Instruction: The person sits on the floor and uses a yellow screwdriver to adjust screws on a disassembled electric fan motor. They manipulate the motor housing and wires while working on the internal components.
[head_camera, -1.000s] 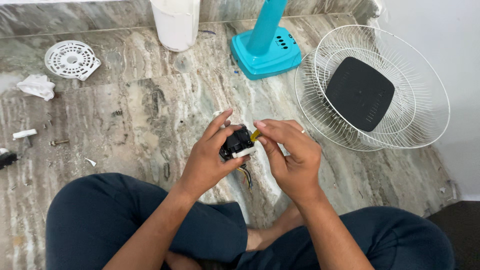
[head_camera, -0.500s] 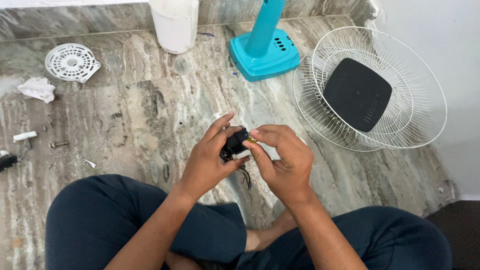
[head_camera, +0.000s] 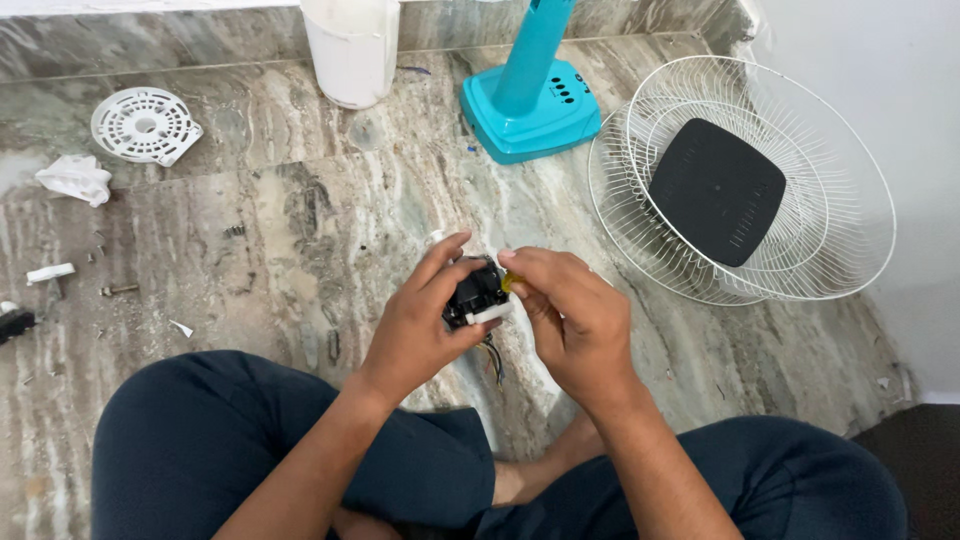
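Observation:
I sit cross-legged on a marble floor. My left hand (head_camera: 420, 325) grips a small black switch block (head_camera: 476, 295) with a white edge, and thin wires (head_camera: 492, 358) hang beneath it. My right hand (head_camera: 572, 320) is closed around a small tool with a yellow bit (head_camera: 508, 283) showing at the fingertips, pressed against the block's right side. Most of that tool is hidden inside the fist.
A white wire fan guard (head_camera: 745, 180) with a black square centre lies to the right. A teal fan base and pole (head_camera: 530, 110) and a white bucket (head_camera: 352, 50) stand ahead. A round white grille (head_camera: 145, 125), crumpled tissue (head_camera: 75, 180) and loose screws (head_camera: 118, 290) lie left.
Both hands stayed together on the block; my right hand curled tighter over it, hiding more of the yellow tool. The view shifted slightly.

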